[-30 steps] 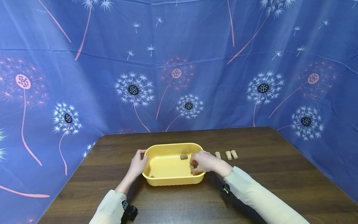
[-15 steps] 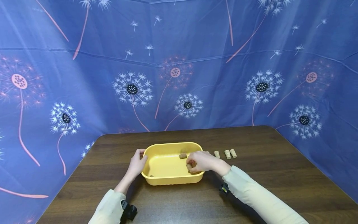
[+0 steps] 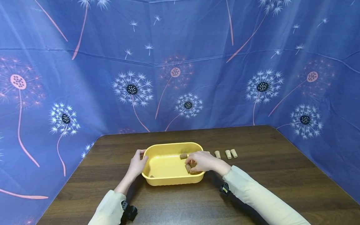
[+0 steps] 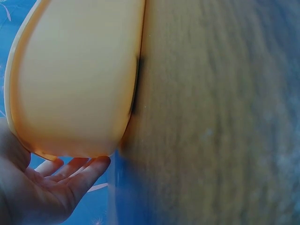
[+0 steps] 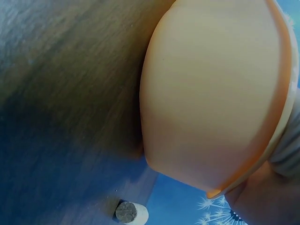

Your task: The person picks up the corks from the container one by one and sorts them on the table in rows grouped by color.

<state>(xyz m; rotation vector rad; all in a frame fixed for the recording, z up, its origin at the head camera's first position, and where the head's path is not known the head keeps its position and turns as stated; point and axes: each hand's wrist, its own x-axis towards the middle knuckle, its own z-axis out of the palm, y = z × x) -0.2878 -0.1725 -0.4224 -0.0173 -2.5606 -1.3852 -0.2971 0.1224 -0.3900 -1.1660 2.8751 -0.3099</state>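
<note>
A yellow plastic tub [image 3: 172, 181] sits on the table in the head view. My left hand [image 3: 137, 164] holds its left end, thumb at the rim and fingers against the outside; the left wrist view shows those fingers [image 4: 86, 176] touching the end wall. Inside the tub at the right, my right hand [image 3: 203, 162] pinches a brown cork [image 3: 187, 168] between thumb and fingers. Another brown cork [image 3: 183, 156] lies near the back wall. At the front left, only the top of a small brown piece [image 3: 152, 176] shows above the front wall. In the right wrist view the tub wall hides my right fingertips.
Several pale corks, among them one cork [image 3: 217, 154] and a pair farther right, stand in a row on the brown wooden table [image 3: 267, 175] beyond my right hand. A blue dandelion-print cloth [image 3: 219, 78] hangs behind the table.
My right hand has shifted slightly left inside the tub, with the pinched cork moving left and tilting. My left hand keeps its hold on the tub's end. The head view has drifted slightly.
</note>
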